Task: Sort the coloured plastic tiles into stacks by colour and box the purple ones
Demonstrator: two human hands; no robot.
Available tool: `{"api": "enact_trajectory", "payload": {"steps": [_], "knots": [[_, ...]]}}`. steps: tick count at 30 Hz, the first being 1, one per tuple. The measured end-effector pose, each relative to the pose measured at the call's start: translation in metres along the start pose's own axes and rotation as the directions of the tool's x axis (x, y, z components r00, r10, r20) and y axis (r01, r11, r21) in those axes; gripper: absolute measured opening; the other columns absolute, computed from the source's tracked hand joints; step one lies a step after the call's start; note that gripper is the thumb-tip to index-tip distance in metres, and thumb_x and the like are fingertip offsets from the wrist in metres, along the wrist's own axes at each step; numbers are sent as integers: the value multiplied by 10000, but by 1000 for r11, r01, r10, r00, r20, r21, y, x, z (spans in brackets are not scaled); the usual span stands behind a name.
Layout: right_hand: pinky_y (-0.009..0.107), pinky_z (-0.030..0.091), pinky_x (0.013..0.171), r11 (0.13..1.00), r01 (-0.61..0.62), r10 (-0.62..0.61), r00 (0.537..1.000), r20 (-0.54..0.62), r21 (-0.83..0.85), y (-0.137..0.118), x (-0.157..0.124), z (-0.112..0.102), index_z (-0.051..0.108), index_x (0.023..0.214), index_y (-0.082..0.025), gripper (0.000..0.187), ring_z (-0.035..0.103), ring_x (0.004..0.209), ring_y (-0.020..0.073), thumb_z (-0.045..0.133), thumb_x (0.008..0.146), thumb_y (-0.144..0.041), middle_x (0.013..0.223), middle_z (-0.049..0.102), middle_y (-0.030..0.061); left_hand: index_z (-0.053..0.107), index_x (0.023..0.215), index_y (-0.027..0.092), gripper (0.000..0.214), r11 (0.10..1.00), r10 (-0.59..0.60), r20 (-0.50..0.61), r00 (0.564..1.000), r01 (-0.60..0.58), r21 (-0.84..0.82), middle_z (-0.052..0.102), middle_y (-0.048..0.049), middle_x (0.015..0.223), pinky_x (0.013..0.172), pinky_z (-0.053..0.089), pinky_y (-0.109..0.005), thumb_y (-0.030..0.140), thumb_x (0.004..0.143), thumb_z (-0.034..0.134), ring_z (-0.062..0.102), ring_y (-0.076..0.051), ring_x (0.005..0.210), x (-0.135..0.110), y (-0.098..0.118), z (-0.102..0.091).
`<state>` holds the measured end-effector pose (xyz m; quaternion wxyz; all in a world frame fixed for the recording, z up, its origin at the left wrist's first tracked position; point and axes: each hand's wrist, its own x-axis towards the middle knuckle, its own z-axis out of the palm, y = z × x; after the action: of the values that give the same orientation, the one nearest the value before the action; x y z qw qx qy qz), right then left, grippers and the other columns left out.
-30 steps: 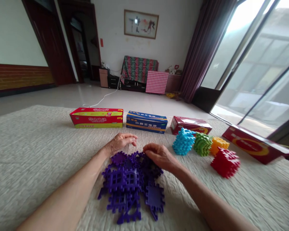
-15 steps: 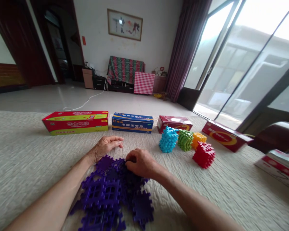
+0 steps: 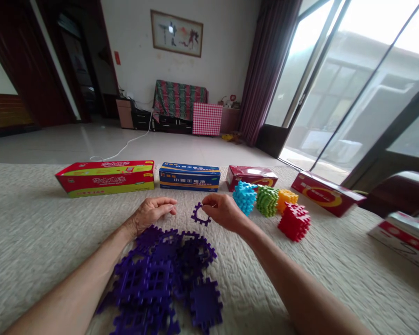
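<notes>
A heap of flat purple interlocking tiles [image 3: 164, 274] lies on the pale quilted cloth [image 3: 38, 242] in front of me. My right hand [image 3: 223, 211] pinches one purple ring-shaped tile [image 3: 199, 214] and holds it just above the cloth, beyond the heap. My left hand [image 3: 152, 213] hovers at the heap's far left edge with fingers loosely curled and nothing in them, its fingertips close to the lifted tile.
Four built cubes stand to the right: blue [image 3: 245, 197], green [image 3: 267, 200], orange [image 3: 287, 199], red [image 3: 293, 221]. Behind them lie long boxes: red-yellow [image 3: 105, 177], blue [image 3: 189, 177], dark red [image 3: 251, 176], another red [image 3: 326, 193]. A further box [image 3: 405, 237] sits far right.
My right hand has lifted one purple tile out of the heap and moved it away from me. The left hand has risen slightly. My view has shifted to the right.
</notes>
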<state>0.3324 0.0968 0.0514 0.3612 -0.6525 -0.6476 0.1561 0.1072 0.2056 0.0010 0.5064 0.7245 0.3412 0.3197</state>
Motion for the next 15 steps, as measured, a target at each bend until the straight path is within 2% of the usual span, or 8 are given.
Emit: {"api": "enact_trajectory", "payload": {"steps": [4, 8, 9, 10, 12, 14, 15], "knots": [[220, 400, 595, 998, -1, 3, 1000, 20, -64, 8, 3, -6, 692, 802, -166, 191, 562, 610, 108, 537, 699, -123, 685, 670, -1, 692, 993, 144, 391, 1000, 6, -6, 1000, -6, 1, 734, -85, 825, 770, 478, -318, 433, 736, 636, 660, -196, 775, 0, 2, 2], [242, 407, 671, 974, 118, -140, 985, -104, -193, 3, 2, -7, 666, 828, -168, 224, 570, 706, 127, 497, 713, -74, 790, 669, 24, 692, 989, 146, 386, 1000, -8, -9, 1000, 8, -2, 737, -78, 817, 743, 484, -300, 432, 735, 638, 666, -194, 770, -1, 4, 3], [246, 404, 684, 960, 142, -170, 980, -100, -240, 2, 2, -8, 659, 818, -165, 233, 568, 728, 133, 489, 704, -55, 809, 662, 33, 692, 989, 146, 385, 1000, -8, -8, 1000, 9, 1, 737, -78, 819, 744, 485, -299, 431, 735, 638, 666, -193, 772, -2, 4, 3], [248, 402, 686, 947, 160, -181, 982, -50, -279, 2, 1, -9, 655, 804, -163, 236, 567, 738, 137, 489, 691, -41, 814, 656, 38, 693, 989, 147, 383, 1000, -6, -6, 1000, 6, 7, 738, -79, 820, 751, 485, -300, 429, 735, 638, 667, -193, 773, -2, 4, 3], [248, 405, 676, 930, 196, -153, 976, 155, -312, 2, -2, -12, 657, 805, -162, 219, 569, 732, 143, 526, 669, -51, 803, 650, 39, 696, 987, 147, 378, 1000, 8, -8, 1000, -8, 22, 739, -80, 819, 775, 482, -307, 424, 736, 636, 666, -193, 779, -1, 4, 2], [258, 426, 708, 927, 230, -126, 936, 330, -297, 2, -5, -15, 661, 913, -163, 271, 586, 781, 159, 597, 656, -103, 880, 660, 52, 698, 987, 148, 376, 999, 21, -9, 1000, -21, 34, 739, -81, 815, 793, 480, -317, 422, 740, 631, 665, -194, 780, -1, 2, 2], [270, 438, 746, 926, 244, -128, 920, 370, -286, 2, -6, -17, 648, 1001, -160, 352, 592, 837, 174, 630, 650, -133, 963, 657, 71, 698, 988, 148, 376, 999, 23, -8, 1000, -23, 37, 739, -81, 817, 796, 480, -321, 424, 741, 628, 665, -195, 780, 0, 2, 2]]}}
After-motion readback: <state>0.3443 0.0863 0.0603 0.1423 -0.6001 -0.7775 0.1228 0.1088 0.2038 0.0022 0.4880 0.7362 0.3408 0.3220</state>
